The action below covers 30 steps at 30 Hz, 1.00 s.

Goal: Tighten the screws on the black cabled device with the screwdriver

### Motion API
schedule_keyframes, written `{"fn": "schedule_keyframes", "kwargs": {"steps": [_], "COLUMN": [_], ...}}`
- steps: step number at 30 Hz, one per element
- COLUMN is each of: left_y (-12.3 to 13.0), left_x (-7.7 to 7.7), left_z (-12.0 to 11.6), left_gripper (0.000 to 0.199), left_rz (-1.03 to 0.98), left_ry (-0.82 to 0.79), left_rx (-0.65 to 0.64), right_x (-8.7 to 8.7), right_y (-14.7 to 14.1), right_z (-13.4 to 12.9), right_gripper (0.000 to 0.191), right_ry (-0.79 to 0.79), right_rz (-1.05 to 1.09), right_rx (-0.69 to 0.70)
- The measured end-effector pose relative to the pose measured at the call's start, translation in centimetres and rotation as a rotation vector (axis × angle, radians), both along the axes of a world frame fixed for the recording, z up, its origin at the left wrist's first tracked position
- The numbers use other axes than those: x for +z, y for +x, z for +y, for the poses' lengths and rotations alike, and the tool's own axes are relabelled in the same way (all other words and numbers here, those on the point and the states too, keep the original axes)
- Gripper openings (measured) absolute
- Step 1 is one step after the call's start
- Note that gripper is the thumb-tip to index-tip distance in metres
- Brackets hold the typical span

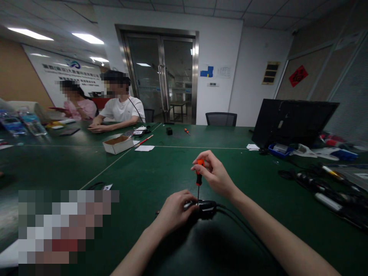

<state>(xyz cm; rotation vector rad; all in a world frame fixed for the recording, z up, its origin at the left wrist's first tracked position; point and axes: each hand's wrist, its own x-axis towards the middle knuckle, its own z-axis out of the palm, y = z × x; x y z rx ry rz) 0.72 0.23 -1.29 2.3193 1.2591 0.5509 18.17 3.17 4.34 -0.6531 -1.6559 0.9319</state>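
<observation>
My right hand (214, 172) is closed around the orange and black handle of a screwdriver (199, 177), held upright with its thin shaft pointing down. The shaft's tip meets a glossy black corded device (207, 209) lying on the green table. Fingers of my left hand (178, 207) wrap over the left part of this device and press it to the tabletop. That grip hides much of the device, so its exact kind is unclear. A dark cable runs from its right end, passing beneath my right forearm.
The green table (138, 172) carries a white box (118, 145), a second screwdriver (187, 131) and a small black block (169, 131). At right stand a monitor (293, 122), a blue tray (280, 150) and several corded tools (330, 203). Two people sit across on the left.
</observation>
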Motion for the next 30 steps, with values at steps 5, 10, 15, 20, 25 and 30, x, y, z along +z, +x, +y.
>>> {"fn": "schedule_keyframes", "kwargs": {"steps": [5, 10, 15, 20, 25, 30], "left_y": [0.0, 0.0, 0.0, 0.1, 0.0, 0.0], "left_x": [0.1, 0.1, 0.5, 0.5, 0.1, 0.3], "left_z": [0.0, 0.0, -0.1, -0.1, 0.0, 0.0], "left_gripper": [0.021, 0.024, 0.026, 0.025, 0.023, 0.025], "left_rz": [0.006, 0.008, 0.001, 0.017, 0.033, 0.026], "left_ry": [0.008, 0.004, -0.016, -0.012, 0.007, -0.013], "left_rx": [-0.004, -0.01, -0.012, -0.001, -0.005, -0.003], "right_x": [0.8, 0.7, 0.4, 0.8, 1.3, 1.4], "right_y": [0.3, 0.1, -0.2, 0.2, 0.7, 0.6], "right_z": [-0.3, -0.7, -0.6, -0.6, -0.7, -0.9], "right_gripper": [0.016, 0.016, 0.034, 0.025, 0.018, 0.012], "right_ry": [0.142, 0.048, -0.039, 0.015, 0.169, 0.153], "right_rz": [-0.129, -0.094, -0.044, -0.109, -0.23, -0.241], "right_rx": [-0.122, -0.063, -0.057, -0.066, -0.128, -0.15]}}
